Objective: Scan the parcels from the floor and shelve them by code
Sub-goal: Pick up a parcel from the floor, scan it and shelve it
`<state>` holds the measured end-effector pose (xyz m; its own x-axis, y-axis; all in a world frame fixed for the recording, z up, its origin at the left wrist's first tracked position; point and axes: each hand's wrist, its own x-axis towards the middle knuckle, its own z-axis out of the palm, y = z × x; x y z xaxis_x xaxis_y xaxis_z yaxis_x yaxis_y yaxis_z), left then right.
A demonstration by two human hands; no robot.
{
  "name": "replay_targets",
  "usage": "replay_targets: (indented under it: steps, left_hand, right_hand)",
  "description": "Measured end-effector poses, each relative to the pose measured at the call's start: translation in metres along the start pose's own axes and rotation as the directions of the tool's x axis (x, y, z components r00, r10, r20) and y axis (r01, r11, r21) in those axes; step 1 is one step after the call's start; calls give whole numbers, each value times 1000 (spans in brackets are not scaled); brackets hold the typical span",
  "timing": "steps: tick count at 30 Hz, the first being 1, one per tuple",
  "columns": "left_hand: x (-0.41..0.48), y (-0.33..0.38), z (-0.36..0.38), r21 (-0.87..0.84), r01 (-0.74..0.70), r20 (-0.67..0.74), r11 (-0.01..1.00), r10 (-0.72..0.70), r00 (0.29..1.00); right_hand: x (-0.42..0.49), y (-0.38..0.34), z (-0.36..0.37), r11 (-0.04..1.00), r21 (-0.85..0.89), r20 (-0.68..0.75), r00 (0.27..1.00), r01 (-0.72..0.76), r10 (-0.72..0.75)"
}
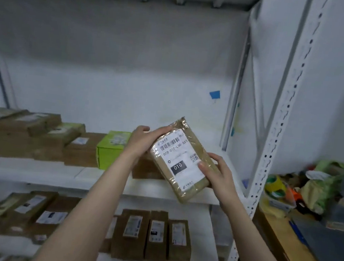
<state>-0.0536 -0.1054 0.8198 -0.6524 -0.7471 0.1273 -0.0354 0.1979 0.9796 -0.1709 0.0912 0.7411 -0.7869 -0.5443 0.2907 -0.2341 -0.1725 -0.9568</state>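
I hold a flat brown taped parcel [183, 151] tilted in front of the middle shelf [159, 188]. Its white label shows a barcode, a QR code and a black "010" patch. My left hand [143, 141] grips its upper left edge. My right hand [215, 172] grips its lower right side, thumb on the label. A brown box [143, 168] on the shelf is partly hidden behind the parcel.
Brown boxes [25, 134] and a green box [111, 149] line the middle shelf's left part. More parcels [151, 235] lie on the lower shelf [208, 232]. A white perforated upright [275, 132] stands at the right. Beyond it a cluttered table [295, 249] holds tape rolls [275, 184] and bags.
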Motion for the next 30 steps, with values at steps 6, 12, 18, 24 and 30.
replay_targets:
  steps: [6,12,18,24,30]
  left_hand:
    - [0,82,-14,-120,-163,105,979,175,979]
    - [-1,178,-4,-156,-416,115,896,435,893]
    - [14,270,-1,-88,-667,101,740,673,733]
    - [38,336,-4,35,-822,87,569,817,570]
    - [78,402,-5,152,-832,29,534,838,544]
  right_hand:
    - [30,-107,37,980,118,-206,969,161,-134]
    - [58,-226,50,948,81,-361,896,307,-259]
    - [97,-330,47,928,53,-447,839,370,-309]
    - [142,-408,37,928,-44,-451,821,371,-350]
    - [178,-459,27,886,-252,-409,787,389,-462]
